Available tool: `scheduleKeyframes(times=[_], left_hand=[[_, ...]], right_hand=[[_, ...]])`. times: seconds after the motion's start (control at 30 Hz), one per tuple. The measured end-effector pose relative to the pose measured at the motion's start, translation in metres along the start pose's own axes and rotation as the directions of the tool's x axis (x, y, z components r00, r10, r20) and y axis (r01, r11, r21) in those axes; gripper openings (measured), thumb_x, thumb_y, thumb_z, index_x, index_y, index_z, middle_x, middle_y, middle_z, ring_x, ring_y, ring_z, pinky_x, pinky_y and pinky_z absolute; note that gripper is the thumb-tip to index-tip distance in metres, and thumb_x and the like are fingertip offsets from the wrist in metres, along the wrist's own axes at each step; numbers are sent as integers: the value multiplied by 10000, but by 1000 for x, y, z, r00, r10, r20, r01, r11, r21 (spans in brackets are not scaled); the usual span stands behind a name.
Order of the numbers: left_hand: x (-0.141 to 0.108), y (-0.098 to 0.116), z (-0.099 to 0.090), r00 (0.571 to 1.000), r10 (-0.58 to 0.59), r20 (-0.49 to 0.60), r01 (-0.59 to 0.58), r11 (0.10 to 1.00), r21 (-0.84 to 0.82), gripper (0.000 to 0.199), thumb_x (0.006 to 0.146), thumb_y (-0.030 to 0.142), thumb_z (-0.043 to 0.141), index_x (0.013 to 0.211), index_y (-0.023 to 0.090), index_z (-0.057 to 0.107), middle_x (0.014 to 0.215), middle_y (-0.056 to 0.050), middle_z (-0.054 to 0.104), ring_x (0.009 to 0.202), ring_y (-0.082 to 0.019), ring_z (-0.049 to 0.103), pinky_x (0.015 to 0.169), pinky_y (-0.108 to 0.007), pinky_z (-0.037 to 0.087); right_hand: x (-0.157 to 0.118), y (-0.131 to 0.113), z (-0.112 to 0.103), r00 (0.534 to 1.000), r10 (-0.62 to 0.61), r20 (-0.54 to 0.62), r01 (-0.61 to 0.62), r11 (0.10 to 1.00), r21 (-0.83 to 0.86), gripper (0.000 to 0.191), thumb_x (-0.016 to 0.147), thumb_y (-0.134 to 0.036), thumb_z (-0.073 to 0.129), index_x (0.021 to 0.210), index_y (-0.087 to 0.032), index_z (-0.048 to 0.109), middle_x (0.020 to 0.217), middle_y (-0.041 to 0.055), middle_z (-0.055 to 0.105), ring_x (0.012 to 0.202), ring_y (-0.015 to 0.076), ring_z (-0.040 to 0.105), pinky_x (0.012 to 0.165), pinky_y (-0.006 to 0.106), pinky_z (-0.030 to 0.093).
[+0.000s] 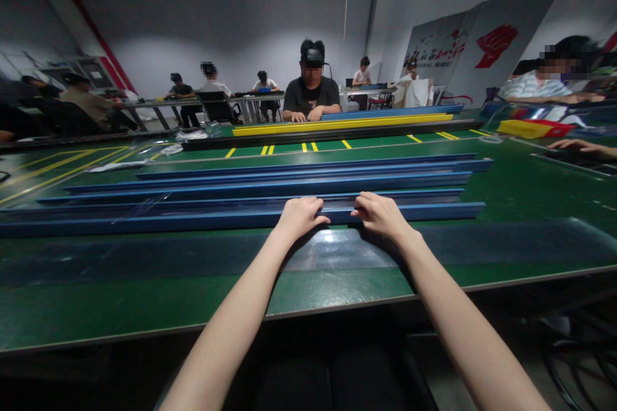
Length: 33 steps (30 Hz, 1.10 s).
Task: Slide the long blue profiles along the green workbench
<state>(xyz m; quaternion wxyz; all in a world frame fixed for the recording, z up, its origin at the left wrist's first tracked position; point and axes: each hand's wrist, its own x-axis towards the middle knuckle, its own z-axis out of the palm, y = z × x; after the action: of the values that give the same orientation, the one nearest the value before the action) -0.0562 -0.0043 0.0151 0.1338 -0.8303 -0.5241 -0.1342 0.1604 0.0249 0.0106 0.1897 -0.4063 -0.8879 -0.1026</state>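
A long blue channel-shaped strip (144, 223) lies lengthwise across the table in front of me, with clear plastic film (139, 209) over its left part. My left hand (301, 214) grips its near wall, thumb on the front and fingers curled over the top. A short way to the right, my right hand (378, 212) has its bent fingers over the same wall. Its fingertips are partly hidden. Below both wrists, a wide clear plastic strip (332, 249) lies flat along the near side. More blue channels (308, 181) rest parallel just beyond.
The green table (337, 292) has its near edge below my forearms. Yellow (342, 124) and black channels (337, 135) lie farther off, before a seated person (311, 93). At right are a yellow-and-red tray (527, 129) and another person's hand (573, 145).
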Motion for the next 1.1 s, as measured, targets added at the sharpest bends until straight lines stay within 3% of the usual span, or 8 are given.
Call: scheduleKeyframes(times=[0.33,0.53,0.83,1.1], left_hand=[[-1,-6,0,999,-3,45,2,1000,22,296,808,471,530,896,193,576,939,-26,655,878,-184,602,646,-249,387],[0,-6,-1,998,-19,61,18,1000,26,315,816,490,507,880,192,588,936,-31,655,877,-181,601,648,-243,386],[0,-5,1,999,-4,46,3,1000,27,313,823,486,497,854,191,598,907,-39,656,858,-179,598,644,-246,387],[-1,-6,1,1000,3,8,-3,1000,28,329,806,502,513,805,183,595,862,-43,656,816,-178,591,627,-255,367]], right_hand=[[-19,28,-3,989,127,-77,-131,990,-46,200,811,-319,444,697,-192,550,768,44,585,694,152,513,557,249,282],[-21,31,-3,989,126,-72,-128,991,-27,176,794,-322,463,718,-193,555,803,50,594,744,165,528,600,254,321],[-7,6,6,999,-12,-33,11,999,-40,325,845,-469,411,800,-185,561,858,73,600,816,183,527,688,266,350],[4,-7,9,1000,-20,-23,18,998,-54,241,857,-377,444,768,-176,545,815,64,592,759,163,511,627,260,308]])
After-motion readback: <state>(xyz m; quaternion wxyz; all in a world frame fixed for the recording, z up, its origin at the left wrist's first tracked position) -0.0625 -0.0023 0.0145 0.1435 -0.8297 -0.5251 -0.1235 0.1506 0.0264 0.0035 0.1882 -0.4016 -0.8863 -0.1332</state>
